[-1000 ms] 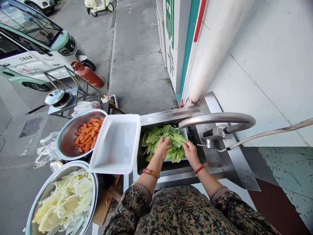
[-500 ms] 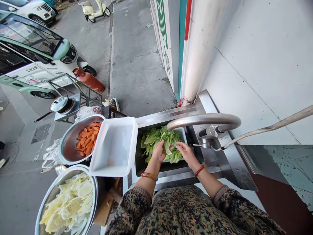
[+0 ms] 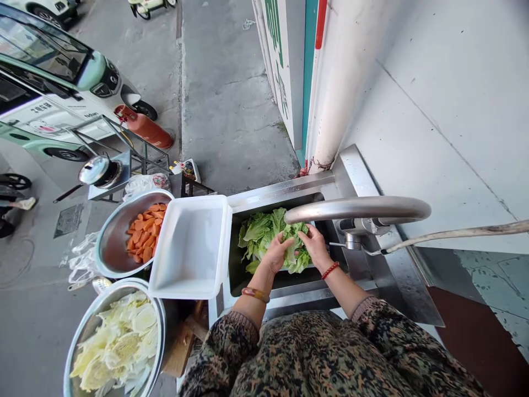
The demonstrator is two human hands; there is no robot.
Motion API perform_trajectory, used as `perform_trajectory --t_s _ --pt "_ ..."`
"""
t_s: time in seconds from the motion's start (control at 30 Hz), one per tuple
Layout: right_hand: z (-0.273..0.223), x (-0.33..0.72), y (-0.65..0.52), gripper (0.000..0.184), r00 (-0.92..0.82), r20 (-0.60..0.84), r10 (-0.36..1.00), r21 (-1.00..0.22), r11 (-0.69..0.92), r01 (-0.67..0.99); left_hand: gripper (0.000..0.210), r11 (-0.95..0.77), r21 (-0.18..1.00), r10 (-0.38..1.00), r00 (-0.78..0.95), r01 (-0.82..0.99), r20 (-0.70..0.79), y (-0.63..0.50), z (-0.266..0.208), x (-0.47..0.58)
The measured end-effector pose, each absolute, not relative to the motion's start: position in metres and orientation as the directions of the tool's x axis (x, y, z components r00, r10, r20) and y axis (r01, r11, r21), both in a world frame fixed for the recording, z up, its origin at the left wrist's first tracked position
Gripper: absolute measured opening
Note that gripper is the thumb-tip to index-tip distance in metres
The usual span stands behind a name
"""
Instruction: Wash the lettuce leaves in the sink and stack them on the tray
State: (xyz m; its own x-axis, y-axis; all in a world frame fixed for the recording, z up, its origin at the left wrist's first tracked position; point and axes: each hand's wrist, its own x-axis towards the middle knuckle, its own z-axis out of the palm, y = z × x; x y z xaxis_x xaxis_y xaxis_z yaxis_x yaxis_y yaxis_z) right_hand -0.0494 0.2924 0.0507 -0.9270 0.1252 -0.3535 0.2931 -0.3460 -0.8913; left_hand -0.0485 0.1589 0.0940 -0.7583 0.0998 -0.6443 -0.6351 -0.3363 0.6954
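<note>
Green lettuce [image 3: 258, 234] lies heaped in the sink [image 3: 238, 275], part of it over a light-coloured tub whose edge barely shows. My left hand [image 3: 278, 253], with a bangle at the wrist, grips lettuce leaves from the left side, thumb pointing inward. Opposite it, my right hand [image 3: 314, 248], wearing a red bead bracelet, pinches the same bunch of leaves at its right edge. Some fingertips are hidden among the leaves. The curved faucet [image 3: 351, 209] arches over the lettuce just beyond both hands.
Left of the sink stands a white plastic tub [image 3: 188, 248]. Beside it are a metal bowl of sliced carrots [image 3: 144, 234] and a bowl of cut cabbage [image 3: 119, 344]. Farther off are a covered pan [image 3: 99, 171], a red gas cylinder [image 3: 144, 127] and a parked vehicle [image 3: 53, 88].
My hands have come closer together around the leaves, and my right hand has closed on them. My left hand has shifted slightly right. The whole view has tilted a little.
</note>
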Motion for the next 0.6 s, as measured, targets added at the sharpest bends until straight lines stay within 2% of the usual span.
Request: perform_trajectory --t_s 0.1,0.17,0.27,0.37,0.43,0.6 --pt "0.058 -0.054 0.291 0.041 -0.935 -0.337 0.107 -0.906 -0.308 0.291 0.038 -0.186 0.738 0.111 -0.760 -0.649 -0.640 0.155 0.091 -0.050" --pt "0.062 -0.059 0.287 0.039 -0.926 -0.376 0.024 -0.887 -0.299 0.352 0.034 -0.145 0.740 0.107 -0.754 -0.657 -0.648 0.147 0.090 -0.050" --pt "0.064 -0.067 0.281 0.043 -0.888 -0.448 -0.102 -0.833 -0.314 0.456 0.039 -0.174 0.732 0.133 -0.752 -0.659 -0.646 0.129 0.093 -0.050" --pt "0.063 -0.070 0.277 0.044 -0.890 -0.441 -0.113 -0.833 -0.319 0.453 0.050 -0.232 0.685 0.149 -0.721 -0.690 -0.676 0.115 0.094 -0.054" --pt "0.063 -0.069 0.277 0.044 -0.893 -0.434 -0.119 -0.840 -0.306 0.449 0.047 -0.230 0.686 0.135 -0.720 -0.691 -0.680 0.113 0.093 -0.058" --pt "0.064 -0.070 0.276 0.046 -0.884 -0.434 -0.173 -0.832 -0.299 0.467 0.026 -0.053 0.859 0.157 -0.854 -0.509 -0.496 0.123 0.084 -0.070"
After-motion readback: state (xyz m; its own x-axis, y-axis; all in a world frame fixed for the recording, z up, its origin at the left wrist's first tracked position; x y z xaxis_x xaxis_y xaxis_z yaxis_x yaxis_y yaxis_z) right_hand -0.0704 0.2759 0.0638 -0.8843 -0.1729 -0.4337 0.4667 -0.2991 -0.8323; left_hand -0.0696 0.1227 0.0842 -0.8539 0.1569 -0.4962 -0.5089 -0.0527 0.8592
